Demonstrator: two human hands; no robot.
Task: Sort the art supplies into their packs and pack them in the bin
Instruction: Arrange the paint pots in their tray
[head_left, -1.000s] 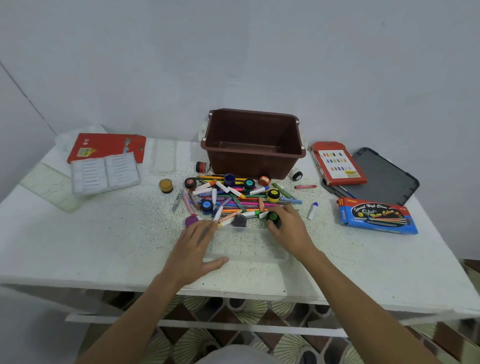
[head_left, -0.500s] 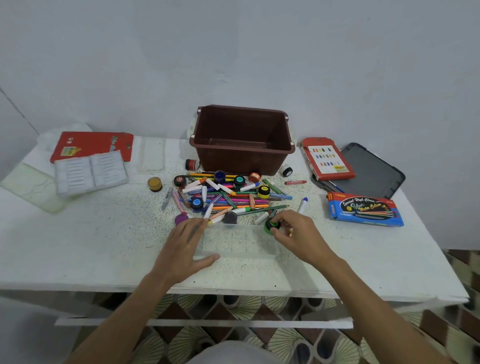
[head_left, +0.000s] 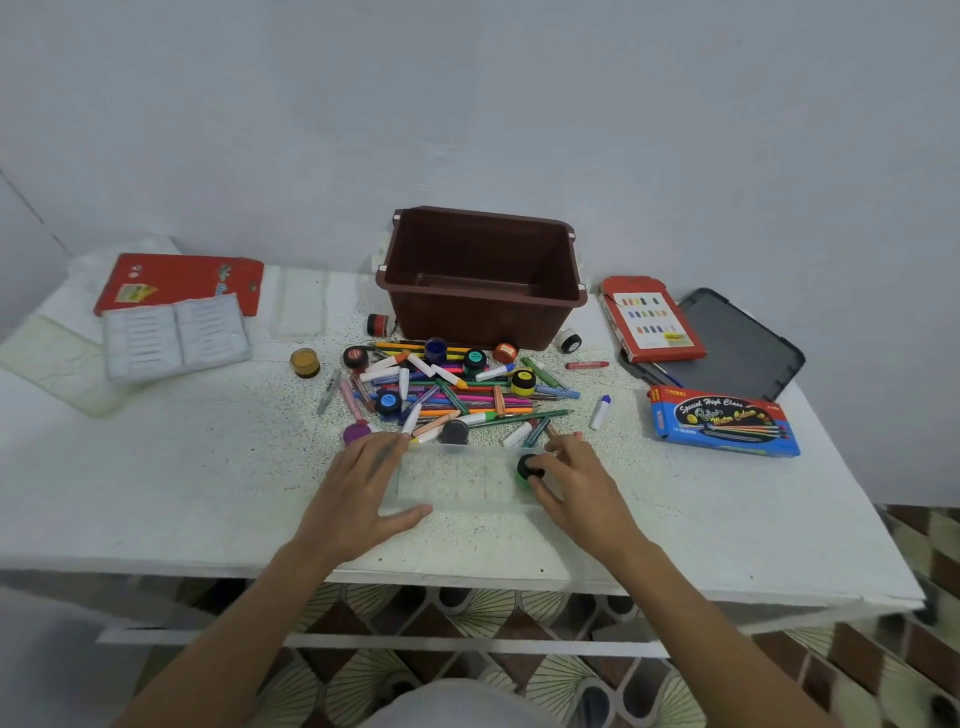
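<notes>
The sorting step is in hand. A green paint pot (head_left: 529, 468) with a black lid is pinched by the fingers of the right hand (head_left: 579, 486) at the right end of a clear plastic tray (head_left: 457, 480), low in the middle of the frame. The tray is steadied on the desk (head_left: 208, 467) by the left hand (head_left: 358, 488), which is laid flat with straight fingers on its left end. Whether the pot is seated in a recess cannot be told. A gentle downward press into a moulded cell is probably called for next. After that, more pots would be picked from the pile (head_left: 457, 395) just above the tray. The tray is thin, see-through and ribbed. The pots are squat cylinders and the pens are slim rods. The brown bin (head_left: 483, 322), of rigid plastic, stands behind the pile, and nothing is seen inside it.
</notes>
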